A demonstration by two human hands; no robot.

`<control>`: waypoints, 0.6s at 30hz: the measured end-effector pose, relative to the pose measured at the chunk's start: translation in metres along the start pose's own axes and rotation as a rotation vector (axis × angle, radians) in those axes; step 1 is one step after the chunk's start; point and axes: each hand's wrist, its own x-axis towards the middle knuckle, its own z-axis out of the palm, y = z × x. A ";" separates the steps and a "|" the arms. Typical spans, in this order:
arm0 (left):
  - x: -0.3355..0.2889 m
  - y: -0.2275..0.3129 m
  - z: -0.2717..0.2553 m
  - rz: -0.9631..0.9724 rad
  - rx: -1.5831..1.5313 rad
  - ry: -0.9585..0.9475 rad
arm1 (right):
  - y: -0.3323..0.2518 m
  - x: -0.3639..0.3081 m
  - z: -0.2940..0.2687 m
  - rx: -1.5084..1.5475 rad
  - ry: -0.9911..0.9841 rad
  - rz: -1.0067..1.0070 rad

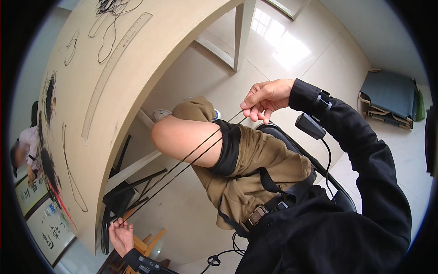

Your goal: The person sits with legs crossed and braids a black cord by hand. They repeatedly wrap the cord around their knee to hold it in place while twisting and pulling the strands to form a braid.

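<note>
A thin black cord point(190, 164) runs in two nearly parallel strands, stretched taut on a slant across my bare knee and shorts. Its upper right end is pinched between the thumb and fingertips of my right hand point(266, 101), raised above the floor. Down at the lower left, by the table's near edge, my left hand point(122, 237) grips the other end with its fingers curled. Part of that end is hidden by the fingers.
On the pale wooden table point(137, 59) lie a clear ruler point(114, 68), loose black cord loops point(75, 173) and dark bundles of strands point(50, 169). Another person point(29, 148) is at the far left. A folded cot point(390, 98) stands at the right wall.
</note>
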 end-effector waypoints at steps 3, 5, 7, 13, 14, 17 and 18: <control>0.001 0.001 -0.003 -0.011 0.012 0.016 | 0.002 0.004 -0.002 0.046 0.002 0.014; 0.000 0.000 -0.003 -0.002 0.012 0.048 | 0.004 0.006 -0.006 0.038 -0.015 0.021; 0.000 0.001 -0.003 0.002 0.018 0.064 | 0.005 0.007 -0.008 0.037 -0.020 0.026; 0.000 0.004 -0.004 -0.012 0.046 0.079 | 0.007 0.009 -0.010 0.079 -0.029 0.031; 0.000 0.005 -0.006 -0.020 0.056 0.079 | 0.009 0.009 -0.012 0.091 -0.034 0.030; 0.000 0.005 -0.006 -0.040 0.079 0.081 | 0.014 0.014 -0.020 0.146 -0.047 0.037; 0.001 0.004 -0.005 -0.047 0.086 0.080 | 0.016 0.016 -0.022 0.162 -0.037 0.044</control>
